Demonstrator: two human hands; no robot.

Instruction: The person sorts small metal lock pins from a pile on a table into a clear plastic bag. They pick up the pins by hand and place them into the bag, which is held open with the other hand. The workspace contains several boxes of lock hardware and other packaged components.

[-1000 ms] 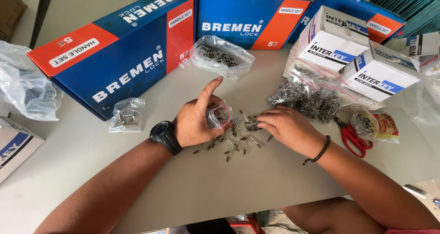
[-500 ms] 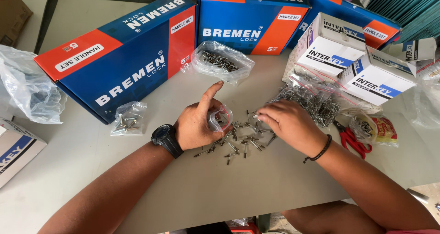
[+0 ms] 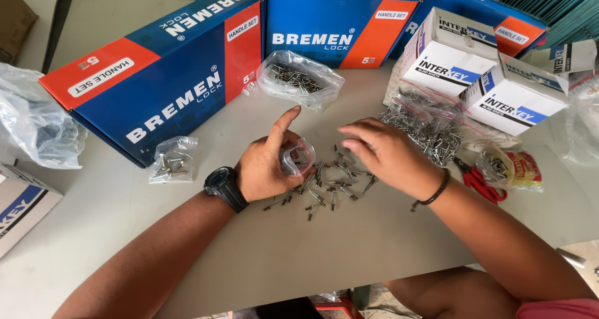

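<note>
Left hand [image 3: 269,166]: curled round a small clear bag [image 3: 297,157], forefinger up; black watch [image 3: 223,187] on the wrist.
Right hand [image 3: 387,155]: palm down, fingers loosely spread over the loose rivets [image 3: 324,185], holding nothing that shows.
Rivets: a scattered heap on the grey surface [image 3: 349,244] between the two hands, too many to count.
Bags: one filled bag [image 3: 173,160] left of the watch; one larger bag of rivets [image 3: 298,80] beyond the hands; a pile of packed bags [image 3: 424,124] right.
Boxes: three blue-and-orange boxes [image 3: 156,75] behind; two white boxes [image 3: 474,75] at right.
Scissors [image 3: 477,180]: one red pair beside the right forearm.
</note>
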